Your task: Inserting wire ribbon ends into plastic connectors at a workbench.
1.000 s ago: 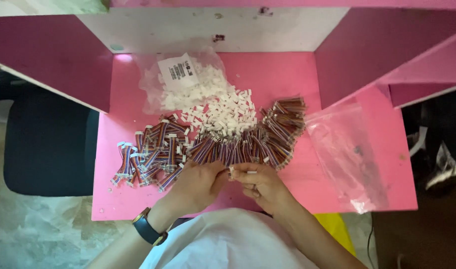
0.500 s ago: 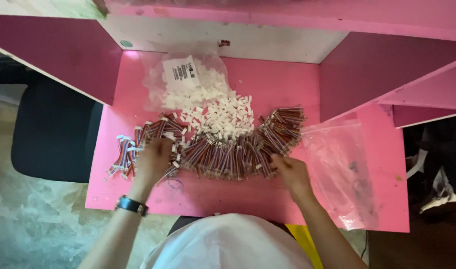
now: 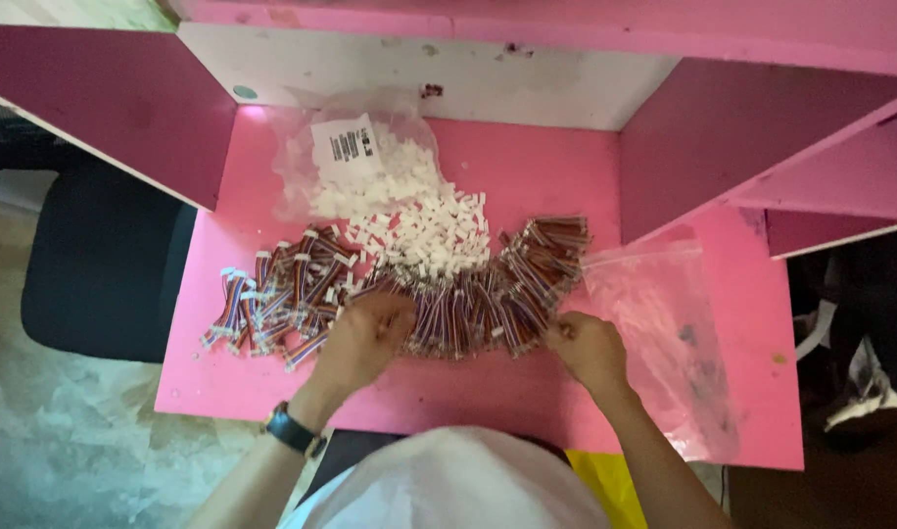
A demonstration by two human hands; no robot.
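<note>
Pink laminate covers the desk (image 3: 488, 392), and across its middle runs a long band of short multicoloured wire bundles (image 3: 468, 304), striped red, brown and blue with small white plugs at the ends. The left hand (image 3: 365, 333) lies on this band near its middle, palm down and fingers curled into the wires; whether it has actually pinched any of them cannot be told, since the back of the hand hides the fingertips. A dark wristwatch (image 3: 292, 429) sits on that wrist. The right hand (image 3: 588, 345) rests at the band's right end, fingers bent and closed loosely against the nearest wire ends (the grip itself is hidden under the knuckles).

Behind the band, further from the person, a heap of small white plastic connectors (image 3: 429, 230) spills out of a clear bag with a white label (image 3: 346, 147); the heap touches the wires along its near edge. Right of the band, just beside the right hand, lies a flat, clear plastic bag (image 3: 664, 333). At the band's left end a looser cluster of wires (image 3: 248, 309) fans out toward the desk edge. Darker pink side panels (image 3: 106, 108) wall in the desk on both sides. A dark chair (image 3: 96, 284) stands left of the desk.
</note>
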